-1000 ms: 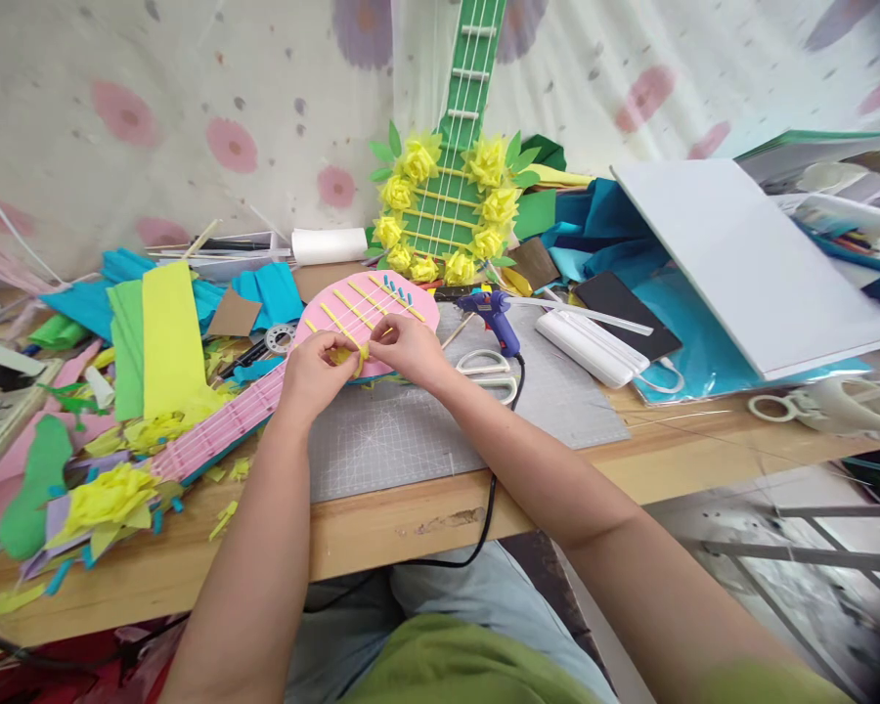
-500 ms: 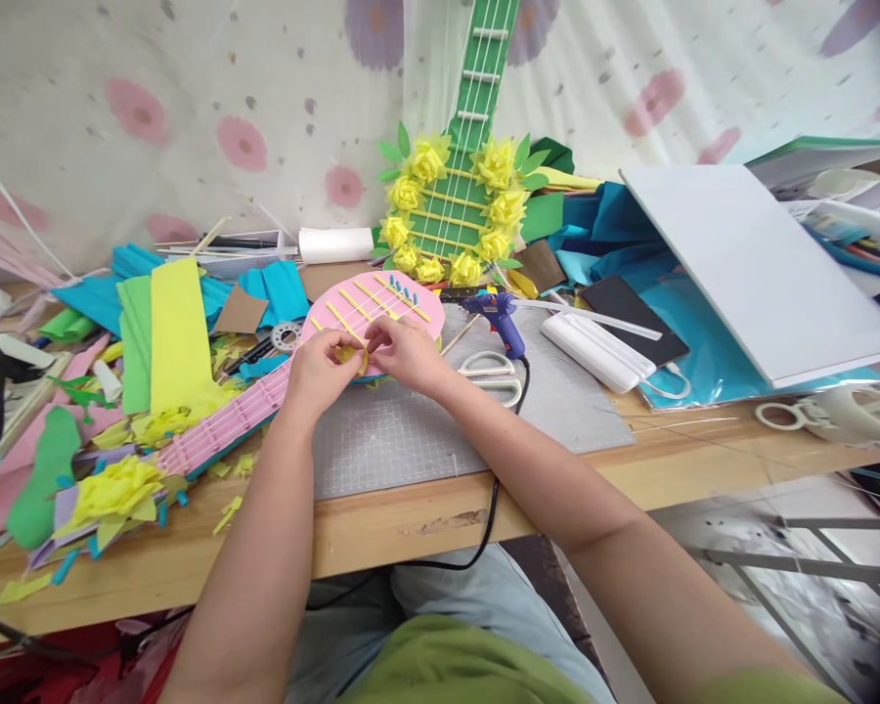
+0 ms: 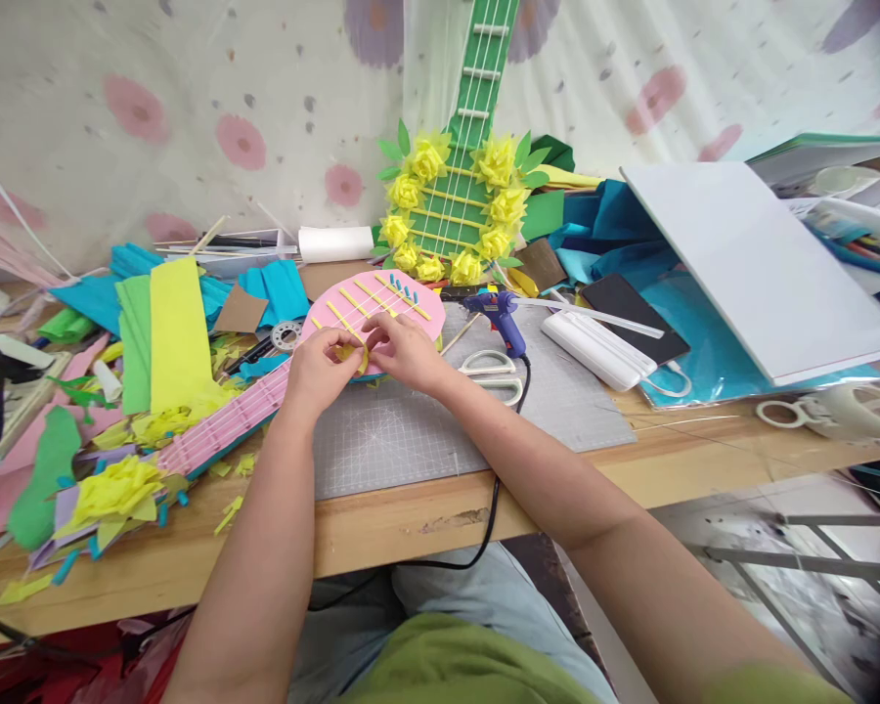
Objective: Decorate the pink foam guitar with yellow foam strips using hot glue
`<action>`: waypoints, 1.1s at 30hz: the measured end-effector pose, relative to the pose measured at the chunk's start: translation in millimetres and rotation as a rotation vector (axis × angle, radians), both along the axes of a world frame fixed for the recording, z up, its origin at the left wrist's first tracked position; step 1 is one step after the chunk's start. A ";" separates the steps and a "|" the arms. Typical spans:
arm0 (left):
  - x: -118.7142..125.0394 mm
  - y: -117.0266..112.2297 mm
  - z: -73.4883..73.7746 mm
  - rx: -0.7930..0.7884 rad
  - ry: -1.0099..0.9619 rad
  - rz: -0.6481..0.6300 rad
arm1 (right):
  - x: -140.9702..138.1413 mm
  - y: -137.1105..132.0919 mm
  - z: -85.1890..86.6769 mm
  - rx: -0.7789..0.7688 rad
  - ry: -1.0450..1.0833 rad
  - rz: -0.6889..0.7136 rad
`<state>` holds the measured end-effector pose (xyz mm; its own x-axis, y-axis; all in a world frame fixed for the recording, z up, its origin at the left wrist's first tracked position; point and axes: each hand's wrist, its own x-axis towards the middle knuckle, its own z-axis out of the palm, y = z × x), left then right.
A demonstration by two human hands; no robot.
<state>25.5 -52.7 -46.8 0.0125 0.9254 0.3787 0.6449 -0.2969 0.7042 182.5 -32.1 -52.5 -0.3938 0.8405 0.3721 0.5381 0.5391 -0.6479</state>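
Note:
A pink paper guitar (image 3: 371,305) lies across the grey cutting mat (image 3: 440,420), its neck running down to the left. Over the near edge of its round body my left hand (image 3: 321,366) and my right hand (image 3: 403,350) meet, both pinched on a small yellow paper piece (image 3: 353,354) held between their fingertips. A green paper guitar (image 3: 455,196) ringed with yellow paper flowers stands upright against the wall behind.
A blue glue gun (image 3: 500,318) and white-handled scissors (image 3: 493,376) lie right of my hands. Blue, green and yellow paper strips (image 3: 168,328) and scraps cover the left. A white board (image 3: 755,264), a dark phone (image 3: 631,311) and a white case (image 3: 594,350) sit right.
The hands stay together on the yellow piece, with the fingers shifting slightly. The view has drifted a little; nothing else on the table has moved.

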 end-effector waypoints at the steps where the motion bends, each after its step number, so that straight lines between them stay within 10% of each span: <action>1: 0.1 0.0 0.0 0.004 -0.009 -0.002 | -0.1 0.4 -0.5 0.008 0.003 0.010; 17: -3.5 3.9 -0.8 0.149 -0.145 0.095 | 10.8 5.1 0.9 -0.006 0.166 0.093; 25: -12.1 15.7 -9.0 0.204 -0.427 0.396 | 40.9 21.0 -0.8 0.035 0.090 -0.299; 33: -21.5 19.4 0.8 0.276 -0.900 0.510 | 31.0 28.0 -13.7 0.133 -0.021 -0.367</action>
